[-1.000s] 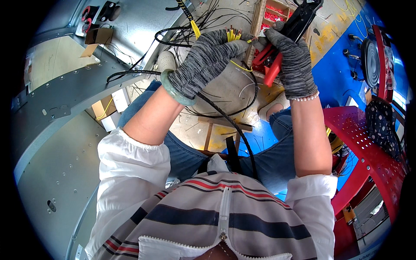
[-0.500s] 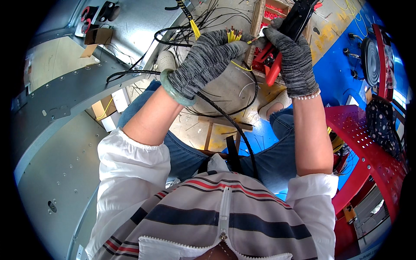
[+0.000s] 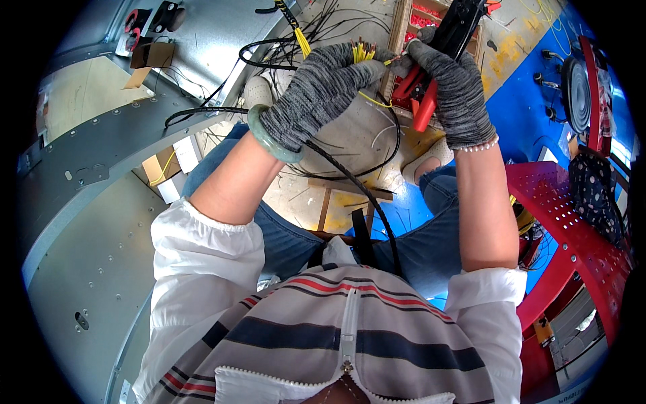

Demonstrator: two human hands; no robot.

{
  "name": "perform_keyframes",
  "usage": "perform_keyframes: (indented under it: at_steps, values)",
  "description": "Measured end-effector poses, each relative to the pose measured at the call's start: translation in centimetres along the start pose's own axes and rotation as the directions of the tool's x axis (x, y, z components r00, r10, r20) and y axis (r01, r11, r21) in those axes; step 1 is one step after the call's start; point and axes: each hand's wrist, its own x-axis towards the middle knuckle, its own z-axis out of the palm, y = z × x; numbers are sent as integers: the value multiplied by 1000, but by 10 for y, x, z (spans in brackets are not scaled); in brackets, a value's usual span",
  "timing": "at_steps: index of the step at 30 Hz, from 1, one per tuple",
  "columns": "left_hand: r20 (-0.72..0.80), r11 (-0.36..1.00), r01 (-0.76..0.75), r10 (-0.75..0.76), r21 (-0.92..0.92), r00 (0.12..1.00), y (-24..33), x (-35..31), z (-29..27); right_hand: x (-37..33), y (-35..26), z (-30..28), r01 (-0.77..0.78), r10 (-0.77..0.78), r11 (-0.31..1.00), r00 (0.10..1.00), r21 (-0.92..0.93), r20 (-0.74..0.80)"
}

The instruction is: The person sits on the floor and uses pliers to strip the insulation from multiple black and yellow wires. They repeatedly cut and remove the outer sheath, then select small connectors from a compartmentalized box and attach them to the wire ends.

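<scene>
My left hand point(image 3: 316, 97), in a grey knit glove, is closed round a bundle of yellow wires point(image 3: 363, 52) whose stripped copper ends stick up above the thumb. One wire from it points right, its bare strands at the fingertips of my right hand point(image 3: 459, 101). That hand, gloved alike, grips a crimping tool point(image 3: 459, 30) with a black body and red handles. Its thumb and forefinger meet near the bare strands; whether they pinch a small part is too small to tell. A black braided cable point(image 3: 350, 178) runs from beneath my left hand to my lap.
Beyond the tool stands a wooden divided box point(image 3: 402, 23) with small red pieces. Loose black cables point(image 3: 336, 30) lie at the back. A grey metal panel point(image 3: 101, 141) fills the left side; a red perforated metal frame point(image 3: 558, 202) stands at the right.
A small white spot at my right fingertips has gone from view, and those fingertips have shifted slightly. My left hand still holds the wires in nearly the same place.
</scene>
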Motion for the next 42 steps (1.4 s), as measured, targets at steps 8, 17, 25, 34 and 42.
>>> perform_keyframes:
  at_steps: [8,17,25,34,42]
  values:
    - [29,995,94,-95,17,995,5,3,-1,-2,-5,4,-45,38,989,998,-142,-56]
    - [73,992,115,-118,48,990,-1,4,-1,-4,-5,1,1,-2,989,1000,-147,-4]
    - [16,982,161,-163,98,987,7,2,2,-5,-1,11,327,-320,727,939,-604,123]
    - [-152,993,25,-43,-119,987,-10,15,-13,-9,-10,-18,296,-297,576,944,-762,142]
    - [-254,982,114,-150,-149,956,10,8,-15,-26,-15,-23,229,-153,92,965,-969,213]
